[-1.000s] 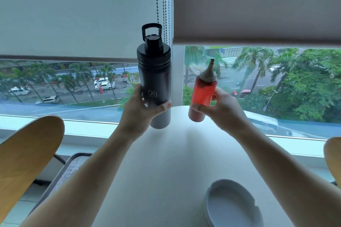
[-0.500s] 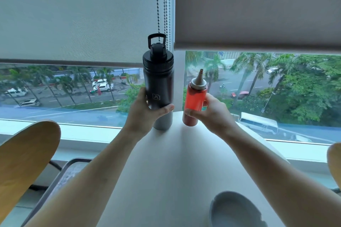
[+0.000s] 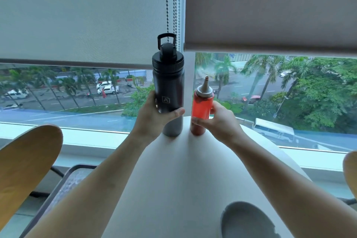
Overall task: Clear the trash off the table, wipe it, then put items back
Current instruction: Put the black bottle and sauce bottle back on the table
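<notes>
A tall black water bottle (image 3: 167,81) with a loop handle stands upright at the far edge of the white round table (image 3: 185,176). My left hand (image 3: 154,120) grips its lower body, thumb across the front. Just to its right stands a red squeeze sauce bottle (image 3: 201,106) with a grey nozzle cap, upright on the table. My right hand (image 3: 220,121) grips the sauce bottle from its right side. Both bottle bases rest on the tabletop, a small gap between them.
A grey ashtray (image 3: 247,222) sits at the near right of the table. Wooden chair backs stand at the left (image 3: 25,168) and far right (image 3: 350,174). A glass-topped side table (image 3: 63,189) lies low left. The window sill and blind cords (image 3: 172,2) are behind the bottles.
Both hands have lowered the bottles from a raised, tilted hold down onto the far edge of the table, where they now stand upright.
</notes>
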The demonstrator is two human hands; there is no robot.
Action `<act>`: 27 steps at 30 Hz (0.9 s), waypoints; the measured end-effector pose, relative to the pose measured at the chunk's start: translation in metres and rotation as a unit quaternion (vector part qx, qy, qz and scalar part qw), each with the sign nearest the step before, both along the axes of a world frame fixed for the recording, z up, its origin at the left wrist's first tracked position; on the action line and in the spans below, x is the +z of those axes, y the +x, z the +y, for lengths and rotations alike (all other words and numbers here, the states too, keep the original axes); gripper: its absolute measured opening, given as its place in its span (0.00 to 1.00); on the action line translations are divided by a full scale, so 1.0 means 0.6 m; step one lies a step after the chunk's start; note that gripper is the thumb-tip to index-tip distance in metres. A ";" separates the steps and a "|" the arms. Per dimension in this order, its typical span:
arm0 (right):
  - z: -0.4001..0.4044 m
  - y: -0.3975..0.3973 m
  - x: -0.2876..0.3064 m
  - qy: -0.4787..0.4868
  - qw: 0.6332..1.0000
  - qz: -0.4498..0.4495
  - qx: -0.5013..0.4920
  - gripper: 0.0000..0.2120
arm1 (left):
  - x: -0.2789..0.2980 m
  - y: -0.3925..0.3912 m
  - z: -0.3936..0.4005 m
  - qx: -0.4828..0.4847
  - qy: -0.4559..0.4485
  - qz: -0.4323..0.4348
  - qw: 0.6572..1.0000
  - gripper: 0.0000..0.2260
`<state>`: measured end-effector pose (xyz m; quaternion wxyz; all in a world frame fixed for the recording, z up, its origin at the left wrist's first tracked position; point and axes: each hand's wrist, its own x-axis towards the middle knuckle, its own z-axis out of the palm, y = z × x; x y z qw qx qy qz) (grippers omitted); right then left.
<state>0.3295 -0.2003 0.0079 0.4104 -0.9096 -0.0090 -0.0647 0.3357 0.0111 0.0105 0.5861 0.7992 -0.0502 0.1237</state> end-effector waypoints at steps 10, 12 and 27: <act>0.003 -0.001 -0.003 0.005 1.000 0.017 -0.001 0.22 | -0.002 0.006 0.003 -0.004 0.030 0.023 0.999 0.28; 0.003 -0.001 -0.003 0.003 1.000 0.022 0.000 0.23 | -0.004 0.006 0.003 -0.001 0.037 0.027 0.999 0.28; -0.036 -0.084 0.039 -0.090 0.995 0.038 -0.012 0.40 | 0.031 -0.023 0.004 -0.001 0.135 0.105 0.985 0.34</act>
